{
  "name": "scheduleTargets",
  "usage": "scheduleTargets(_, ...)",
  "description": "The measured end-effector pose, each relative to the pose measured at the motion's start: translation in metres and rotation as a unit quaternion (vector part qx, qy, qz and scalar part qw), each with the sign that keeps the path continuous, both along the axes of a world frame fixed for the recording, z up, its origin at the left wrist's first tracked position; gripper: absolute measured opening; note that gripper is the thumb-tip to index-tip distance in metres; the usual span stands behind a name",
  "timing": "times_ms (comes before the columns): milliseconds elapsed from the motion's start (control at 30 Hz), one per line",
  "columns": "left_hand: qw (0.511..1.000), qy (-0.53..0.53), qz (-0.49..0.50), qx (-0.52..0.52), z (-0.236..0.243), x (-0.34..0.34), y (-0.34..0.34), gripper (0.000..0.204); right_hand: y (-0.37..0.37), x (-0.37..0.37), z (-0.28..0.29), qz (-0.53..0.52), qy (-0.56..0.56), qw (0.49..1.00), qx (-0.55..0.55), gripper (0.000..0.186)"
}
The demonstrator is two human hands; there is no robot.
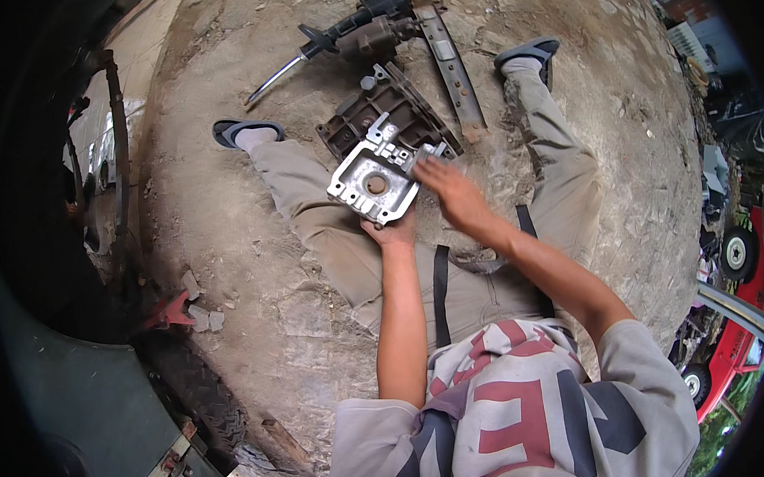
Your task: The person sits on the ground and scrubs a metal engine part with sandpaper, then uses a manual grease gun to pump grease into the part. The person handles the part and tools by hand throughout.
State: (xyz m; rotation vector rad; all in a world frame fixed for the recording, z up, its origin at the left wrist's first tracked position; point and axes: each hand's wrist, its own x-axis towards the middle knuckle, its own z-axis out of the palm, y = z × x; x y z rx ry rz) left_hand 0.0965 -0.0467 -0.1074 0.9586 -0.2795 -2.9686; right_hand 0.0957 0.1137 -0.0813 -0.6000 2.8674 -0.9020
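My left hand [394, 228] grips a silvery cast-metal housing [362, 190] from below at its near edge. The housing is squarish and shallow, with a round hole in its floor and bolt lugs around the rim. My right hand [454, 194] lies against the housing's right side, its fingers stretched out and slightly blurred. Whether anything thin is under those fingertips cannot be made out. Just beyond the housing, a dark, rusty metal block [404, 103] with ribs rests on the ground between my legs.
Farther off lie a shock-absorber strut [325, 40], a brown cylindrical part [367, 39] and a flat steel bar with holes [452, 68]. My sandalled feet flank them. A dark green panel [76, 400] and a tyre [206, 392] are at lower left. A red vehicle [742, 310] stands at far right.
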Motion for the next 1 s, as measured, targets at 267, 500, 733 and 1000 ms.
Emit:
scheduleTargets(267,0.999,0.024,0.021,-0.002,-0.05,0.014,-0.011,0.068,-0.012,0.014,0.013,0.125,0.008,0.992,-0.004,0.07)
scheduleTargets(500,0.995,0.044,0.008,0.087,-0.017,0.0,-0.003,0.067,0.016,-0.018,-0.011,-0.062,0.0,0.998,0.001,0.066)
scheduleTargets(733,0.997,-0.075,0.004,-0.033,-0.055,0.016,-0.004,0.071,-0.045,0.042,0.045,0.156,-0.03,0.986,-0.06,0.068)
scheduleTargets(1000,0.995,0.007,0.046,0.083,-0.007,0.0,0.0,0.056,0.006,0.0,-0.013,-0.071,0.017,0.997,0.004,0.067)
